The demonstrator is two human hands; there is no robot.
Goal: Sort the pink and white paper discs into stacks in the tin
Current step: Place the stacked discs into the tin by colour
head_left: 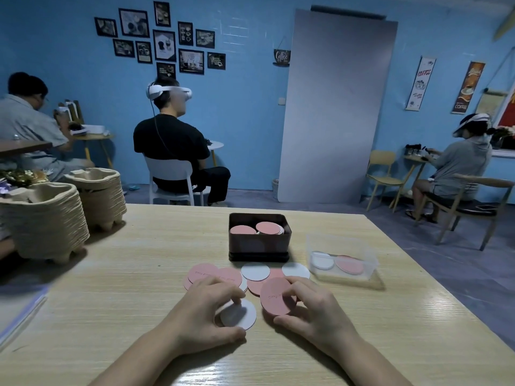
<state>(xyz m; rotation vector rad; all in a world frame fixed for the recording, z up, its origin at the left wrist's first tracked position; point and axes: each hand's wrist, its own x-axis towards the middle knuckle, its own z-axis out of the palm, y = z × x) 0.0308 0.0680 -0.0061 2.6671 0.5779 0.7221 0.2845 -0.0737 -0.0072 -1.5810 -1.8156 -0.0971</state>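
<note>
1. The dark tin (259,243) stands open on the wooden table (139,274), beyond the hands; inside it lie pink discs (269,227) in two low piles, side by side.
2. Just in front of the tin, loose pink and white discs (255,271) lie spread and overlapping on the table.
3. The left hand (206,310) curls over a white disc (239,314), gripping it between fingertips and thumb, low over the table.
4. The right hand (312,310) pinches a tilted pink disc (277,299) by its edges.
5. To the right of the tin, a clear plastic box (342,243) holds a white disc and a pink one.
6. At the table's left edge stand two stacks of paper-pulp trays (44,218).
7. Three seated people are in the blue-walled room behind.
</note>
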